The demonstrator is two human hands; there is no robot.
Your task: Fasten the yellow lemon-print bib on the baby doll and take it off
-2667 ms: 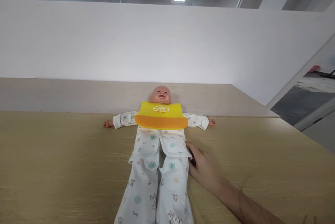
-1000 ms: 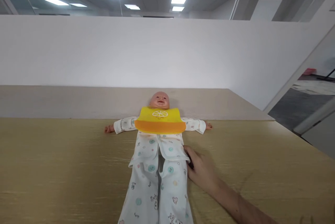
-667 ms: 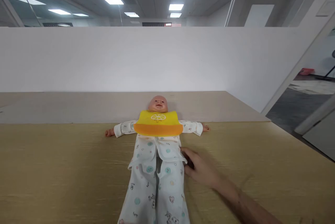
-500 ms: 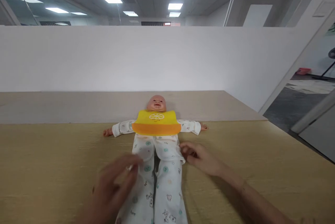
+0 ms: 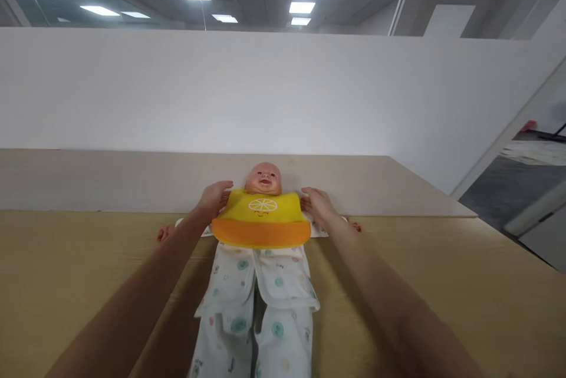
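Observation:
A baby doll (image 5: 264, 178) lies on its back with its head toward the wall, arms spread sideways. Over its chest is a yellow bib (image 5: 263, 208) with an orange catch pocket (image 5: 260, 233) and a white citrus print. White patterned clothes (image 5: 283, 278) cover its body and legs. My left hand (image 5: 214, 198) is at the bib's upper left edge, fingers stretched out beside the doll's shoulder. My right hand (image 5: 319, 204) mirrors it at the upper right edge, fingers extended. Neither hand holds anything that shows; whether the fingertips touch the bib I cannot tell.
The doll rests on a wooden table (image 5: 88, 260) with a paler board strip (image 5: 110, 180) along its back. Behind stands a white partition wall (image 5: 198, 89) topped with glass. A doorway and dark floor (image 5: 522, 183) lie to the right.
Both my hands have moved forward from beside the doll's legs to either side of its shoulders and bib. The view has shifted slightly, and the doll looks a little nearer.

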